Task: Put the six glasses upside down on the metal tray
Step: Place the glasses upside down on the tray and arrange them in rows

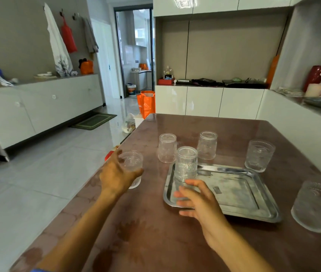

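A metal tray (240, 193) lies on the brown table. One ribbed glass (187, 163) stands upside down in the tray's far left corner; my right hand (197, 201) has thumb and fingers around its lower rim. My left hand (116, 177) grips another glass (133, 163), mouth up, near the table's left edge. Two glasses (167, 148) (207, 145) stand upside down on the table just behind the tray. A further glass (259, 156) stands mouth up off the tray's far right corner. The last glass (316, 205) stands to the right of the tray.
The table (155, 232) meets white cabinets (204, 103) at the back and a counter (312, 112) on the right. To the left is tiled floor with an orange bag (145, 105) and a white sack (129, 124) near the table's far corner.
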